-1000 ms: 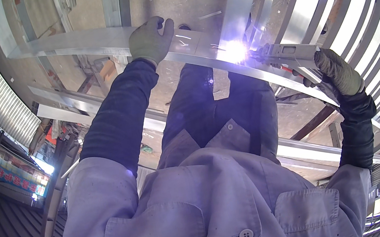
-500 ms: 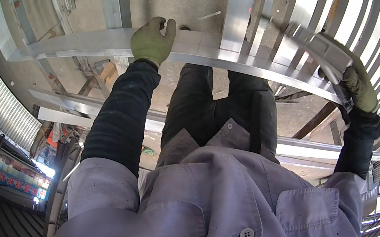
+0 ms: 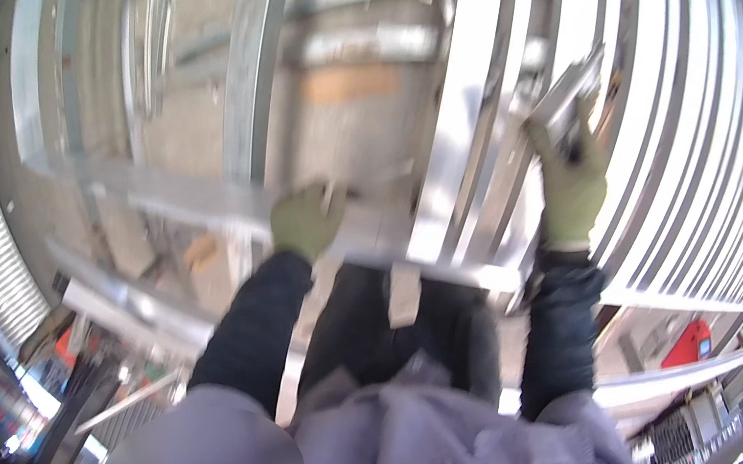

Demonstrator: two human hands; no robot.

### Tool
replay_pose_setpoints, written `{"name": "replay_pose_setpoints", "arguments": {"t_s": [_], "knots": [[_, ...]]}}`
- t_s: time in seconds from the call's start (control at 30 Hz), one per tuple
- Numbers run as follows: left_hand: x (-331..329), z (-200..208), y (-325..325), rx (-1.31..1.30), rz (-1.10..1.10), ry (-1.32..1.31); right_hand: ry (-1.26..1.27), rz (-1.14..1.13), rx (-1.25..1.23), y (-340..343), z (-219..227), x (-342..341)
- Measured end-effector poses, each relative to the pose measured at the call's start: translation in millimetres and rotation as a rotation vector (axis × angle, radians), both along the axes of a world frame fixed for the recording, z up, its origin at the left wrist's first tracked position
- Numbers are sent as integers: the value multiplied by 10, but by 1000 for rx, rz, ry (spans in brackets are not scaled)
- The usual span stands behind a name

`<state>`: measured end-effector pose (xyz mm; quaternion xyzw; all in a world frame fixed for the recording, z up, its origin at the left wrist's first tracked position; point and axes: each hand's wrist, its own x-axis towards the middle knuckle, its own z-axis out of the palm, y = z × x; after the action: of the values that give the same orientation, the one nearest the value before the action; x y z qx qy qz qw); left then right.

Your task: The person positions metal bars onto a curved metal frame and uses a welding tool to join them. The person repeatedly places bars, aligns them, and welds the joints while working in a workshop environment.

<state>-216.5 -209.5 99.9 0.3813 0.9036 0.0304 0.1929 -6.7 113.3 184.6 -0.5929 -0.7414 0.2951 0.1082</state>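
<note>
A long silvery metal bar [image 3: 178, 204] crosses in front of my legs, with several pale slats meeting its far side. My left hand [image 3: 304, 223], in a green glove, rests over this bar. Its thumb and fingers look apart, though motion smears them. My right hand [image 3: 575, 188], also gloved in green, is farther right above the slats. Its fingers are closed round a grey metal hand tool [image 3: 569, 90] with a long, flat upper part. Blur and the glove hide the tool's exact kind and the lower part of its grip.
Many parallel bright metal slats [image 3: 672, 129] fill the right side. Beyond the bar, a grey metal beam [image 3: 262, 72] runs away from me, near a brown flat piece [image 3: 350, 83] on the floor. A red thing [image 3: 686, 343] lies at lower right.
The whole view has shifted and blurred. My right hand has moved left and away from me with the grey tool, over the slats. My left hand stays at the bar.
</note>
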Motion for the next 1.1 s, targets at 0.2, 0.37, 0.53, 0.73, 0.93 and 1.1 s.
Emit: {"name": "replay_pose_setpoints", "arguments": {"t_s": [0.2, 0.37, 0.53, 0.73, 0.93, 1.1], "knots": [[21, 101, -14, 88, 54, -51, -73, 37, 156, -226, -349, -225], [34, 113, 105, 74, 83, -64, -84, -11, 69, -181, -358, -288], [75, 164, 122, 143, 64, -45, -246, 113, 98, -223, -536, -240], [13, -105, -38, 162, -50, -100, -176, 416, 178, -315, -567, 206], [-176, 26, -124, 260, 69, -294, -177, 480, 98, -1555, 421, 959], [-60, 606, -776, 560, 302, -146, -459, 432, -195, -2583, 705, 1181]]}}
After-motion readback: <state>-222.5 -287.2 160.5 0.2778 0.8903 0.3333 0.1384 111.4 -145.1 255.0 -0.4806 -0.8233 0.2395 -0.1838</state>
